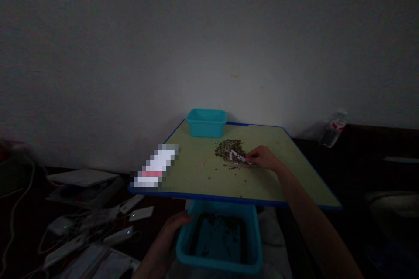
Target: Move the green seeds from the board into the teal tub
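Observation:
My right hand is over the pale yellow board, its fingers pinched on a pale angled strip whose exact kind I cannot make out. The strip lies against a pile of small dark grains, perhaps seeds or beads. A few loose grains are scattered nearer the board's front edge. Below that edge, my left hand grips the left rim of a turquoise plastic tub. Dark bits lie inside this tub. Left of the pile is a small patch of pale bits.
A second turquoise tub stands at the board's back left. A lit, pixelated phone-like slab lies at the left edge. Tangled cables and white chargers fill the lower left. A plastic bottle leans at the right, near the wall.

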Demonstrator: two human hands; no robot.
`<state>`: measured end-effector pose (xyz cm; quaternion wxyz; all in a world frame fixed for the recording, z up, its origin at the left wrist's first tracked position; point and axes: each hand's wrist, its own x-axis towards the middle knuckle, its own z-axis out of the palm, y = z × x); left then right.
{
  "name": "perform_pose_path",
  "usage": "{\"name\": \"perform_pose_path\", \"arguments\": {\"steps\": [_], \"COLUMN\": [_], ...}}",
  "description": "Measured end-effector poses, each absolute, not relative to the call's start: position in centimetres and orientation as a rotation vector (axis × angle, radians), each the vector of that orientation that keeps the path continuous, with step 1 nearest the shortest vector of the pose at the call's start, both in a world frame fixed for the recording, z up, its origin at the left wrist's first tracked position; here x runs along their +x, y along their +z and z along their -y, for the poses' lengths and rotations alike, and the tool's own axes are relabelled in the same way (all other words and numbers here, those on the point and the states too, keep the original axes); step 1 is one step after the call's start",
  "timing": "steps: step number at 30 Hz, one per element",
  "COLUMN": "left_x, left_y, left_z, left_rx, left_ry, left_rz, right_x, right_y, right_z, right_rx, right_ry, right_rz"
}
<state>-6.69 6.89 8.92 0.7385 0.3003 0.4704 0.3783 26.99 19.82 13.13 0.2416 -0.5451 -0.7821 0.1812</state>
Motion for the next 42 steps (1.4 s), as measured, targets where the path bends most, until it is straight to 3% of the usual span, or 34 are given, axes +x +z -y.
{"name": "perform_pose_path", "arguments": {"steps": [8, 42], "left_x": [-6.9, -6.8], "left_y": [9.0, 8.8], "left_z": [-6.9, -6.8], "left_rx": [0.657, 0.677], "left_ry": [0.794, 0.797], "left_rz": [-0.847, -0.852], "right_x": [27.0, 26.4], "right_y": [13.1, 13.5], "right_z": [-19.8, -19.4], "right_rx": [-1.499, -1.506], "right_ry": [0.539, 0.494], "right_rz": [2.152, 2.073]}}
